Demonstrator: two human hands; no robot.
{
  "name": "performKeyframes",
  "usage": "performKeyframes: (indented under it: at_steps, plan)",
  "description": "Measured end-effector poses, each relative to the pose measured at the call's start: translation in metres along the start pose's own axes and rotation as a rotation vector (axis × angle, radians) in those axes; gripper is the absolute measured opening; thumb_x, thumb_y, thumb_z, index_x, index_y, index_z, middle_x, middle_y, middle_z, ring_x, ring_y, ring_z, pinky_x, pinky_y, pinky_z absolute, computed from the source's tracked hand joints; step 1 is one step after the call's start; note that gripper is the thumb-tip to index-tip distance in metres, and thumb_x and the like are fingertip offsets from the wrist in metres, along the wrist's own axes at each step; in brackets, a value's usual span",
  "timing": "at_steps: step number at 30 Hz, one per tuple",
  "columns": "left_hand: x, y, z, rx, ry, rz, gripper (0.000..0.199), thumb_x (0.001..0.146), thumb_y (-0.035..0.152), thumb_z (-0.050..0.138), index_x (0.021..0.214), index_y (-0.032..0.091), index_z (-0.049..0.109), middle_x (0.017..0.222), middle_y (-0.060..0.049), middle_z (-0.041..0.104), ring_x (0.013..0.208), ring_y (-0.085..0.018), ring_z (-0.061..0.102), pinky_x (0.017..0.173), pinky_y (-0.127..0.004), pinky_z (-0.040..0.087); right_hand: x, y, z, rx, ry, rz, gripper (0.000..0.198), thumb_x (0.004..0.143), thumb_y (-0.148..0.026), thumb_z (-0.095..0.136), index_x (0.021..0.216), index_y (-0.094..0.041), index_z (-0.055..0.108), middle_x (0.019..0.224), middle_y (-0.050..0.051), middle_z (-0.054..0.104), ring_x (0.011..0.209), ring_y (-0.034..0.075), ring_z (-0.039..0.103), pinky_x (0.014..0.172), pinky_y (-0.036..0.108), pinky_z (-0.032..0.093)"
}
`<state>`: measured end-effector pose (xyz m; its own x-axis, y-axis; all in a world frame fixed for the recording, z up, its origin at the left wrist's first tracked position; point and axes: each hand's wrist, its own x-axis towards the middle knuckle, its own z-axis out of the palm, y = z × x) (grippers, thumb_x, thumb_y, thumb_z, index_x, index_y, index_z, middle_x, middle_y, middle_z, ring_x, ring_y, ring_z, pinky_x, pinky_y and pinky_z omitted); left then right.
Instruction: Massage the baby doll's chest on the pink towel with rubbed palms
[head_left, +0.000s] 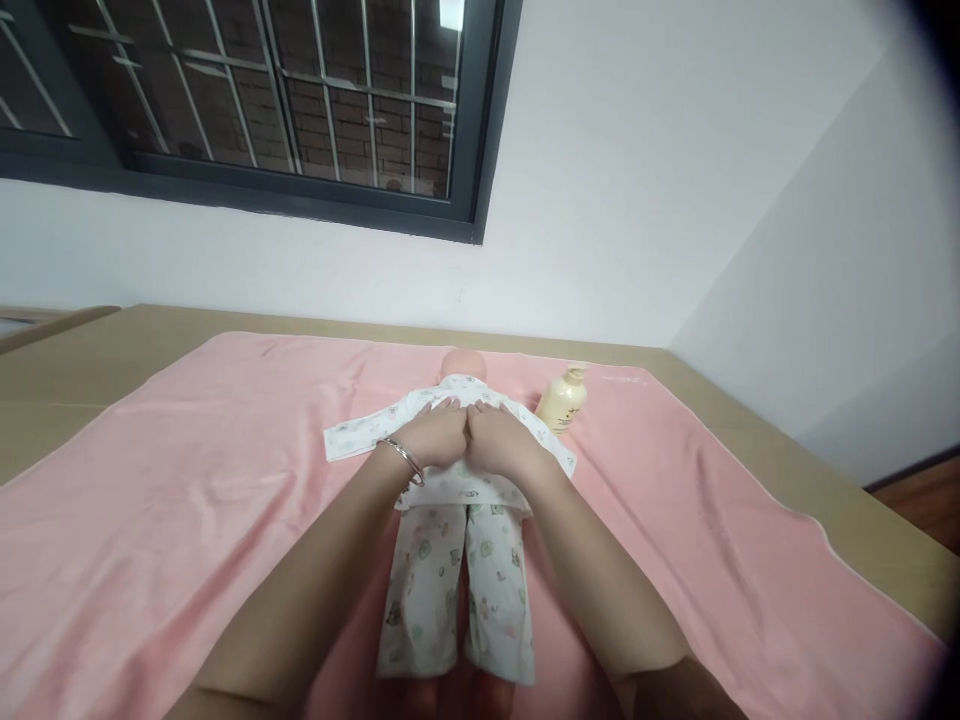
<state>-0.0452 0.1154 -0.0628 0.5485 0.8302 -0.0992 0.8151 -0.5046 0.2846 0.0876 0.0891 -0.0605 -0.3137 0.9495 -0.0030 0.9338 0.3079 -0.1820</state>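
A baby doll (463,364) lies stretched out on a pink blanket, its smooth head at the far end. It wears a white long-sleeved top (472,488) and matching trousers (499,580) with a small printed pattern. My left hand (436,436), with a silver bangle at the wrist, rests flat on the upper part of the top. Right beside it and touching it, my right hand (501,438) also lies flat on the doll's upper body. Fingers of both hands point toward the head and grip nothing. The hands cover the middle of the top.
A pale yellow bottle (562,400) stands on the blanket just right of the doll's shoulder. The creased pink blanket (225,480) covers most of a tan surface (757,450). Behind are a white wall (600,200) and a dark-framed barred window (315,110).
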Motion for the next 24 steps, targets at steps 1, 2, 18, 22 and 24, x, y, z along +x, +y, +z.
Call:
performKeyframes:
  at_steps: [1, 2, 18, 22, 24]
  plan:
    - [0.002, -0.002, 0.001, 0.000, 0.026, -0.020, 0.057, 0.080, 0.016, 0.050, 0.137, 0.018, 0.054, 0.150, -0.014, 0.046, 0.141, -0.031, 0.039, 0.114, -0.044, 0.030, 0.000, 0.001, -0.001, 0.030, 0.004, 0.008, 0.040, 0.090, -0.022, 0.045, 0.128, -0.011, 0.056, 0.129, 0.019, 0.061, 0.120, 0.030, 0.055, 0.105, 0.043, 0.035]
    - [0.006, -0.005, 0.004, -0.008, 0.055, -0.050, 0.058, 0.083, 0.017, 0.046, 0.142, 0.017, 0.049, 0.154, -0.014, 0.042, 0.144, -0.030, 0.035, 0.116, -0.046, 0.028, 0.003, 0.004, 0.000, 0.060, 0.011, 0.015, 0.039, 0.094, -0.024, 0.040, 0.127, -0.013, 0.057, 0.130, 0.018, 0.060, 0.121, 0.030, 0.055, 0.104, 0.043, 0.036]
    - [0.056, -0.039, 0.053, -0.160, 0.456, -0.269, 0.056, 0.099, 0.048, 0.027, 0.141, 0.016, 0.046, 0.146, -0.015, 0.050, 0.139, -0.028, 0.039, 0.117, -0.049, 0.020, 0.055, 0.049, 0.056, 0.184, 0.258, 0.180, 0.057, 0.101, -0.045, 0.024, 0.148, -0.016, 0.038, 0.155, 0.015, 0.036, 0.146, 0.028, 0.026, 0.117, 0.050, 0.015]
    - [0.056, -0.039, 0.053, -0.175, 0.468, -0.266, 0.057, 0.099, 0.049, 0.027, 0.140, 0.015, 0.048, 0.144, -0.016, 0.051, 0.138, -0.029, 0.040, 0.116, -0.049, 0.019, 0.056, 0.049, 0.060, 0.240, 0.297, 0.197, 0.055, 0.099, -0.045, 0.027, 0.145, -0.018, 0.041, 0.154, 0.013, 0.038, 0.144, 0.028, 0.027, 0.117, 0.049, 0.014]
    - [0.055, -0.038, 0.054, -0.165, 0.477, -0.269, 0.056, 0.099, 0.049, 0.028, 0.138, 0.016, 0.049, 0.143, -0.016, 0.052, 0.137, -0.029, 0.041, 0.117, -0.048, 0.019, 0.055, 0.048, 0.060, 0.274, 0.327, 0.205, 0.053, 0.098, -0.045, 0.030, 0.143, -0.020, 0.044, 0.149, 0.011, 0.045, 0.140, 0.026, 0.034, 0.116, 0.047, 0.016]
